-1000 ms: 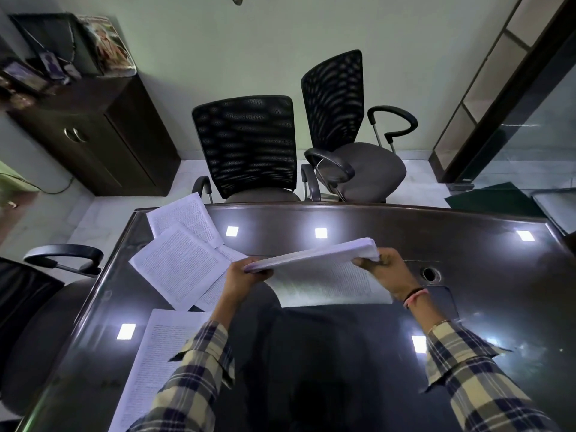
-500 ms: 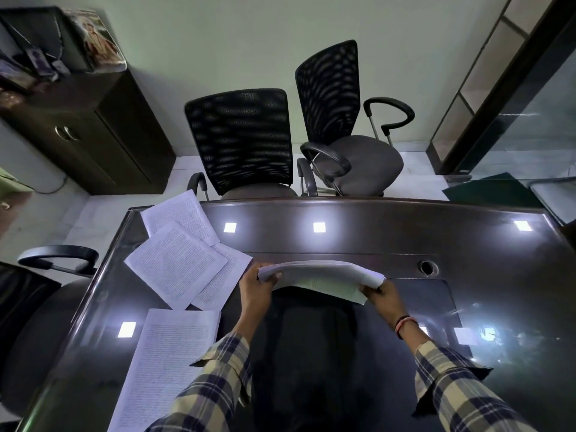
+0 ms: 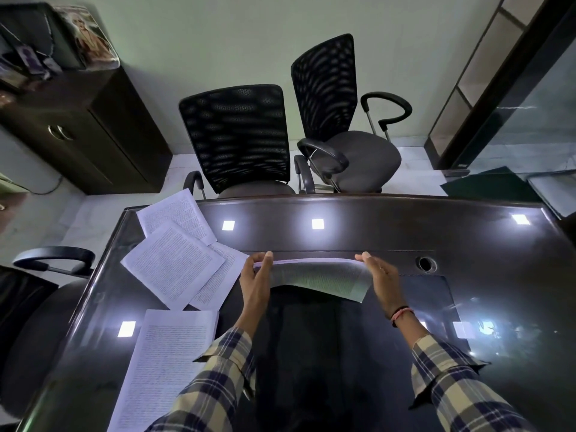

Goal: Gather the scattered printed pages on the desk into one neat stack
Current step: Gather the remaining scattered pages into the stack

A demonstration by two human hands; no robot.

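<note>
From the head view, your left hand (image 3: 254, 283) and right hand (image 3: 381, 283) sit at mid-frame, fingers nearly straight, pressing flat against the two short ends of the gathered stack (image 3: 314, 275), which stands on edge on the dark glossy desk (image 3: 358, 238) and bows between your palms. Left of centre, three loose pages (image 3: 173, 260) overlap near the desk's upper-left corner. Another printed sheaf (image 3: 165, 363) lies at lower left, beside your plaid left sleeve (image 3: 205, 391). Two mesh chairs (image 3: 237, 138) stand beyond the desk's far edge
</note>
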